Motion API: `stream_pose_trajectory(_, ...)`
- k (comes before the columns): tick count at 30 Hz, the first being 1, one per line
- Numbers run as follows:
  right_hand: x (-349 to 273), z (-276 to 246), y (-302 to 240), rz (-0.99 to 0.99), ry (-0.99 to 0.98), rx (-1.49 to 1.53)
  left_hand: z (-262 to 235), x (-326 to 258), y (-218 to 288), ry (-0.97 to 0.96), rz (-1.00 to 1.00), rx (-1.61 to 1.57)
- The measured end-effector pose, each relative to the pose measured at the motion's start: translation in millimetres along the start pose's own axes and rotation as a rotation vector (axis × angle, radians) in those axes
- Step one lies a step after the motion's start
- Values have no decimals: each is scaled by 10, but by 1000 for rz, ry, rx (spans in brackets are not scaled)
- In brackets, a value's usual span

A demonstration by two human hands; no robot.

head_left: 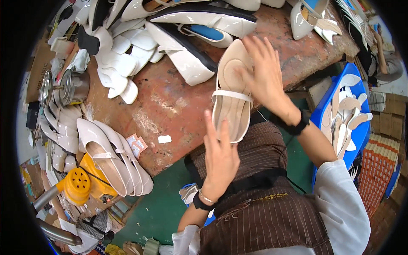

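A pale, glossy strapped shoe (247, 121) is held at the table's front edge. A beige insole (233, 63) with an oval pad stretches beyond the white strap (232, 95); its lower part lies within the shoe. My left hand (222, 159) grips the near end, with one finger along the outer side and another inside. Slightly blurred, my right hand (265, 72) is spread over the insole's far end, its thumb lying across the beige surface.
White shoes (187, 63) and a heap of white insole pieces (121, 63) lie on the worn red table (157, 114). Nested shoes (121, 163) stand at left by a yellow lamp (78, 182). At right, a blue bin (361, 123) holds insoles. Other people work at the edges.
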State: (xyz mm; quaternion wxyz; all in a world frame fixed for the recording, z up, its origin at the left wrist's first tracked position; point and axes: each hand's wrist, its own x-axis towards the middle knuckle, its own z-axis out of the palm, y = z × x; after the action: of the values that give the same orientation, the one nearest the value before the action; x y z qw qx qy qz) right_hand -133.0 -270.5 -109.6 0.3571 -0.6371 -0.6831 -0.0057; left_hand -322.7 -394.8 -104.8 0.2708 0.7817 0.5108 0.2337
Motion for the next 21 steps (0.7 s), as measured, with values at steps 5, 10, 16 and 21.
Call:
stream_pose_trajectory(5,47,-512,-287,66,-433,412,-78,210,169,-236,48,166)
stream_pose_trajectory(10,-918,-680,-648,-27,-479,40,-8,248,152,-319,32,154)
stream_pose_trajectory(16,-100,35,-378,147,-789,-245,-79,306,198,-281,67,191)
stream_pose_trajectory(21,-728,-30,-268,-187,-313,-236,-20,319,117,-370,28,168)
